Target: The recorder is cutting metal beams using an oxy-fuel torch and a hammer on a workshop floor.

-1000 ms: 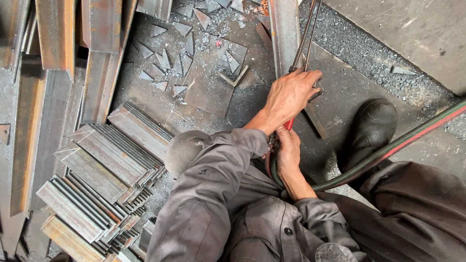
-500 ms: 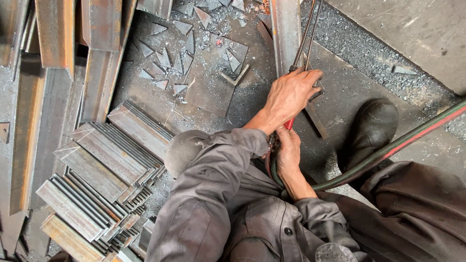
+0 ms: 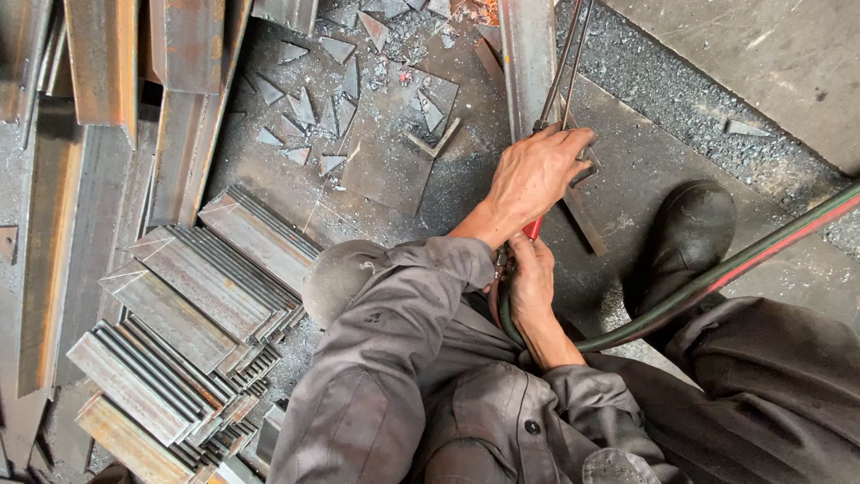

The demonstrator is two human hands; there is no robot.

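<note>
My left hand [image 3: 536, 177] grips the front of a cutting torch [image 3: 564, 76], whose thin metal tubes run up and away toward the top of the view. My right hand [image 3: 530, 280] holds the torch's rear end by its red handle, close to my body. Both hands rest over a long steel bar [image 3: 527, 63] lying on the dark floor. A green and red twin hose [image 3: 717, 278] runs from my right hand off to the right edge. I crouch in grey work clothes.
Stacks of cut steel angle pieces [image 3: 188, 314] lie at the lower left. Long rusty steel sections [image 3: 107, 63] lie at the upper left. Small triangular offcuts [image 3: 305, 116] are scattered ahead. My black boot [image 3: 685, 233] stands to the right.
</note>
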